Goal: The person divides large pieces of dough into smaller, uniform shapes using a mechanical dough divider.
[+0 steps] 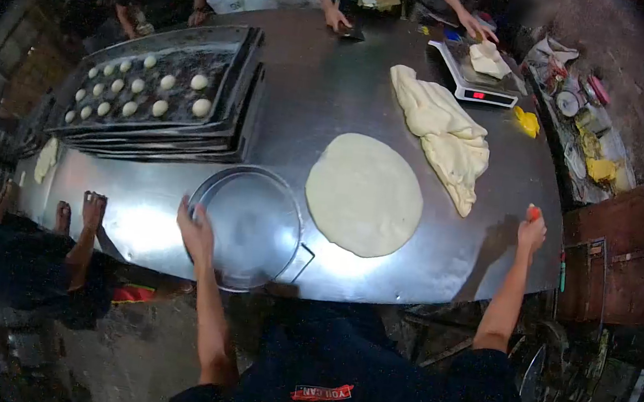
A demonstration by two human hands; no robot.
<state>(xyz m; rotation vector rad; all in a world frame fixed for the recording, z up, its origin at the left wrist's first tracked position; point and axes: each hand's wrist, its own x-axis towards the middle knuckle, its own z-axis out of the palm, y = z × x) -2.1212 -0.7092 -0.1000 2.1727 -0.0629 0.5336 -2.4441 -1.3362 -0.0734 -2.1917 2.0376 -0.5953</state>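
Note:
My left hand (196, 236) is at the left rim of a round metal pan (250, 221), thumb on the inner side and fingers outside it. This shallow pan has a wire handle on its right and reaches the table's near edge. My right hand (531, 231) is closed at the table's right side around a small thing with an orange-red end (533, 213); the rest of it is hidden. Between my hands lies a flat round sheet of dough (365, 195). Beyond it, a long folded piece of dough (445, 132) stretches toward a scale.
A stack of black trays (162, 139) stands left, dough balls (137, 85) on top. A digital scale (481, 94) carries dough (488, 59). A co-worker's hand (336, 18) is at the far edge; other people's hands show at left. A yellow thing (526, 122) lies right.

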